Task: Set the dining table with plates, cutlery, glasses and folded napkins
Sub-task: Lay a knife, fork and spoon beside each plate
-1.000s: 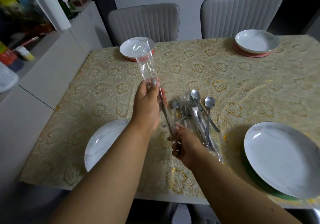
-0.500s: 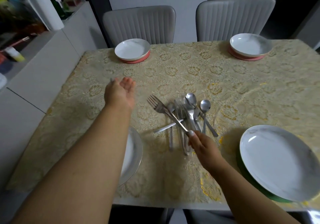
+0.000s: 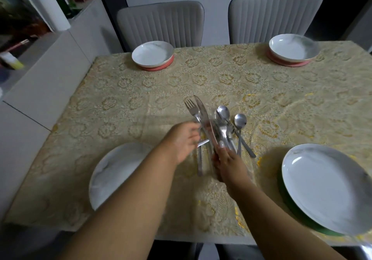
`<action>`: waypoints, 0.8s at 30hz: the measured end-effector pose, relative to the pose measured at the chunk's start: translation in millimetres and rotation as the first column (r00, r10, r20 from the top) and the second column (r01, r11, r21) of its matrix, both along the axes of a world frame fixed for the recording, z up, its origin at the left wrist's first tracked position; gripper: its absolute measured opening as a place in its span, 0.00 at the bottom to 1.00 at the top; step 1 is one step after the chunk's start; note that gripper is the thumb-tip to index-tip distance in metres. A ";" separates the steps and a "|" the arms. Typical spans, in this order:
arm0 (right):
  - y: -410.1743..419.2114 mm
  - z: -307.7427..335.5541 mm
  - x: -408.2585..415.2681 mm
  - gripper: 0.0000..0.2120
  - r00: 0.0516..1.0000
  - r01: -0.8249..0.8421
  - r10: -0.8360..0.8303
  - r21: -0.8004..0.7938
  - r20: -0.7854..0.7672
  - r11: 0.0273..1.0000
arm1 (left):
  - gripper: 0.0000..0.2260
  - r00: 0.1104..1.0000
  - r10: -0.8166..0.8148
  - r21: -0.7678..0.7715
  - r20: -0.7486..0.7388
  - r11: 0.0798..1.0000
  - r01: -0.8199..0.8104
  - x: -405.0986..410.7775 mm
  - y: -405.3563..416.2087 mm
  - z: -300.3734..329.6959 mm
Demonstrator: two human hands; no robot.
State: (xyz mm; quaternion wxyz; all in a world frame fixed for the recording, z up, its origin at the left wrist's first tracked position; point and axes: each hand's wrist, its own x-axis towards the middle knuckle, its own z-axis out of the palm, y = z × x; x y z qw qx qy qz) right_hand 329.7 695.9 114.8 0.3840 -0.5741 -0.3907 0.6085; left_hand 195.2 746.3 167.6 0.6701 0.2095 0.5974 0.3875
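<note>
The left hand point(image 3: 184, 141) is smeared by motion, so whether its fingers actually grip the fork point(image 3: 193, 112) or only brush its handle cannot be told. The near-left plate point(image 3: 112, 171) is half hidden under the left forearm, and the near-right plate point(image 3: 326, 185), on a green mat, is cut off by the frame edge. In the cutlery pile point(image 3: 223, 132) the handles overlap too much to count pieces; two spoons point(image 3: 240, 121) lie at its right side, bowls pointing away.

The bench point(image 3: 291, 102) wears a pale yellow embossed floral cloth. Two far plates point(image 3: 152, 53) sit on pink mats before two grey ribbed chairs point(image 3: 161, 23). A white cabinet point(image 3: 48, 74) runs along the left with a paper-towel roll point(image 3: 52, 11) and blurred bottles behind it.

The right hand point(image 3: 227, 164) reaches in from below, fingers pinching the lower handles of a knife point(image 3: 202, 112) and the fork beside it, both angled up and away over the pile at mid-bench. The left hand sits just left of these, level with their shafts.
</note>
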 end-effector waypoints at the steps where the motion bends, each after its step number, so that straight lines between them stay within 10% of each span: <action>1: -1.8 2.4 -7.2 0.20 0.999 -0.027 0.026 -0.014 -0.042 1.000 | 0.02 0.999 -0.034 0.027 -0.011 0.999 0.034 6.4 -8.4 -1.2; 4: -6.6 0.9 -25.8 0.24 0.986 -0.142 0.140 -0.024 -0.090 0.990 | 0.04 0.986 0.004 0.096 -0.165 0.995 0.012 4.6 -18.0 -14.8; 7: -6.5 -16.6 -29.9 0.23 0.934 -0.246 0.221 0.058 0.282 0.967 | 0.06 0.969 0.113 0.102 -0.220 0.990 -0.092 -11.1 -19.9 -25.3; 11: -9.3 -44.9 -15.3 0.26 0.551 -0.622 0.258 0.185 0.793 0.761 | 0.06 0.970 0.161 0.087 -0.184 0.985 -0.147 -28.8 -26.0 -32.3; 16: 15.5 -46.6 -11.0 0.25 0.158 -0.724 0.298 -0.095 0.941 0.683 | 0.04 0.985 0.140 0.073 -0.101 0.988 -0.133 -25.8 -33.9 -34.8; 24: 87.1 -42.1 8.2 0.25 0.124 -0.636 0.343 -0.191 0.931 0.748 | 0.05 0.977 0.208 0.016 -0.039 0.978 -0.207 -23.1 -32.3 -41.3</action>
